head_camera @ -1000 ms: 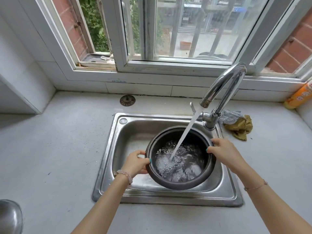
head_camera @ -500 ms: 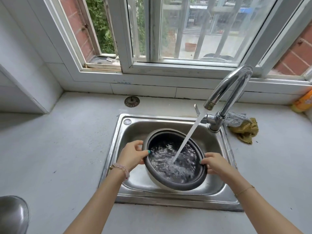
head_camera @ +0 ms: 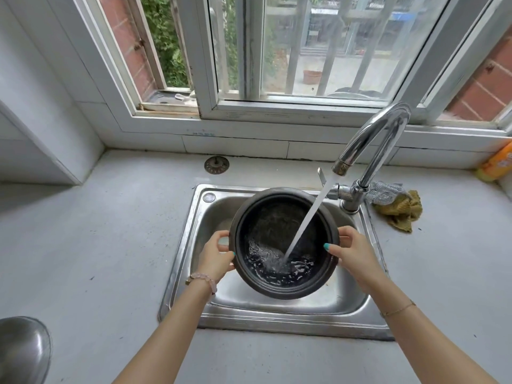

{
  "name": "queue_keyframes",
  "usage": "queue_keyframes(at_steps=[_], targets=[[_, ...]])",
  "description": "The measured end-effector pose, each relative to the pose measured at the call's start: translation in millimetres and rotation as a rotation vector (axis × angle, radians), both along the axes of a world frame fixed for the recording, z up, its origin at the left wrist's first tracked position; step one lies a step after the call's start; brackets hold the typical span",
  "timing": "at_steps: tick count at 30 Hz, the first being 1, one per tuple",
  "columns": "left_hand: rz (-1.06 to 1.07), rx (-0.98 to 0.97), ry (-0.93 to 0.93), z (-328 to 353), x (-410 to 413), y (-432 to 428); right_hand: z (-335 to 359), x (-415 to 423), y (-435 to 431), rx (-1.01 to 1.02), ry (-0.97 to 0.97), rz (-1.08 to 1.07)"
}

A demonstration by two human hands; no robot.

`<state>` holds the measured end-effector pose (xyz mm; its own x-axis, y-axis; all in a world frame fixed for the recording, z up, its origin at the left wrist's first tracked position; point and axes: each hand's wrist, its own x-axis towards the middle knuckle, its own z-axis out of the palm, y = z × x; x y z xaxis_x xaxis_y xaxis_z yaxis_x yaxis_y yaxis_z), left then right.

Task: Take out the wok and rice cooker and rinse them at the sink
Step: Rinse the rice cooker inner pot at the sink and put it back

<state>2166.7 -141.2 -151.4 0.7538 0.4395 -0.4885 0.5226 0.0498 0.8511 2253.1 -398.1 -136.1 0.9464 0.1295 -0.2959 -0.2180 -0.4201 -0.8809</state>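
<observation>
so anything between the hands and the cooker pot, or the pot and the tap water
Nothing visible. The left hand and right hand grip the pot by its rim, and the stream falls into it over the sink.

We record a pot black inside, with a dull brown-grey rim. The sink and tap are bright silver steel. The counter is pale grey, flecked with small dark specks. The cloth is mustard yellow; the bottle, orange and yellow. We note teal nails, a bracelet of pale pink beads, a white window frame and red brick with pale joints.
</observation>
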Motion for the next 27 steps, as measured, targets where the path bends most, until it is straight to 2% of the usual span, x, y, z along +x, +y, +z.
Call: queue_keyframes(at_steps=[4, 7, 9, 12, 17, 21, 23, 27], targets=[[0.05, -0.316, 0.103, -2.1, 6.6, -11.4, 5.8, -8.1, 0.2, -0.197, -0.215, -0.02], [-0.007, -0.328, 0.171, -3.1, 6.0, -21.6, 9.5, -18.7, 5.9, -0.357, -0.452, -0.045], [0.017, -0.338, 0.165, 0.3, 6.6, -27.0, 9.9, -24.0, 8.5, -0.477, -0.63, 0.013], [0.071, -0.547, 0.108, 12.8, 9.5, -35.3, 9.3, -27.6, 7.7, -0.624, -0.831, 0.067], [0.15, -0.992, -0.008, 30.4, 15.1, -38.8, 3.1, -36.3, -1.6, -0.707, -1.074, 0.053], [0.264, -1.32, 0.064, 31.6, 11.7, -45.6, 1.2, -43.6, -10.5, -0.658, -1.192, 0.064], [0.251, -1.35, 0.09, 26.5, 8.5, -52.8, 1.3, -46.3, -13.6, -0.619, -1.234, 0.068], [0.257, -1.283, 0.097, 22.5, 5.8, -64.0, 0.4, -55.0, -13.1, -0.556, -1.267, 0.112]])
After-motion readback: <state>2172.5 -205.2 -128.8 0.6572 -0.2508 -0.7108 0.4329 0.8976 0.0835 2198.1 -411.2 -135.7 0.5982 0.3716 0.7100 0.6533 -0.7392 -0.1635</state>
